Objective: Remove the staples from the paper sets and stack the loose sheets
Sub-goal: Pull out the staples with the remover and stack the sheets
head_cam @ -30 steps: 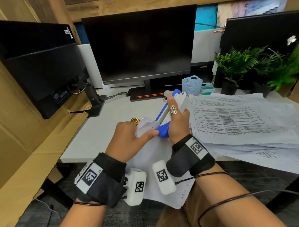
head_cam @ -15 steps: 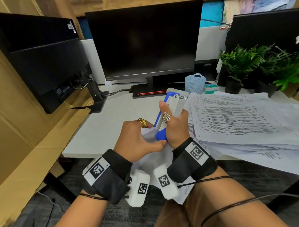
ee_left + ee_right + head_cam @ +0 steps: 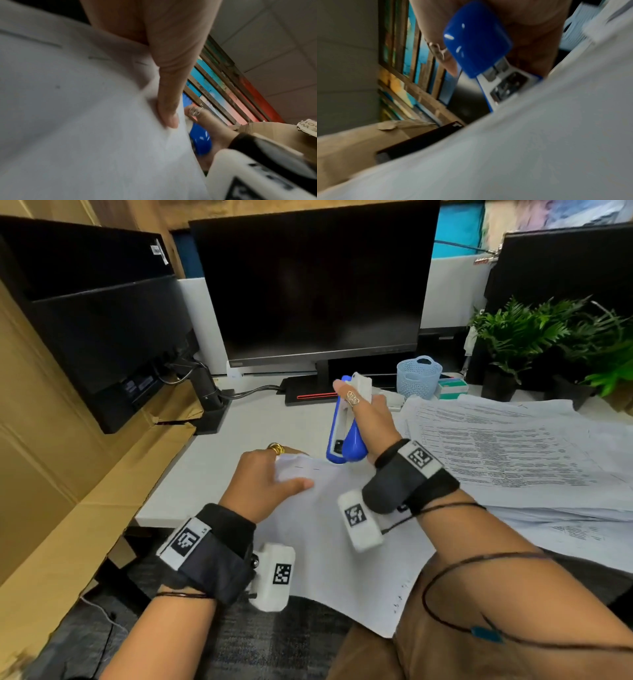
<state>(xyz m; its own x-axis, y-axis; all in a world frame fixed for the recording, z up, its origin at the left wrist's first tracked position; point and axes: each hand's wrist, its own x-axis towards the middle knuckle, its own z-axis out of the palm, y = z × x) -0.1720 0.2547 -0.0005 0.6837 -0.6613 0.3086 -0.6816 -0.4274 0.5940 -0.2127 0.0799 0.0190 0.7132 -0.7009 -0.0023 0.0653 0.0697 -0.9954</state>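
My left hand [image 3: 270,477] pinches the top left corner of a white paper set [image 3: 329,529] that hangs over the desk's front edge onto my lap, thumb [image 3: 169,108] on top of the sheet. Short dark staple marks [image 3: 306,468] show near that corner. My right hand [image 3: 370,419] grips a blue and white stapler [image 3: 344,436], held upright just right of and above the corner, its blue end [image 3: 476,44] pointing down at the paper [image 3: 539,148]. The stapler is clear of the sheet.
A spread pile of printed sheets [image 3: 513,453] covers the desk's right side. Behind it are a light blue basket [image 3: 418,376], a small box [image 3: 452,387] and potted plants [image 3: 534,337]. Monitors [image 3: 315,282] stand at the back, cardboard [image 3: 61,474] on the left.
The stapler has come off the paper's corner and moved up and right with my right hand. My left hand has lowered the paper, which now lies flatter.
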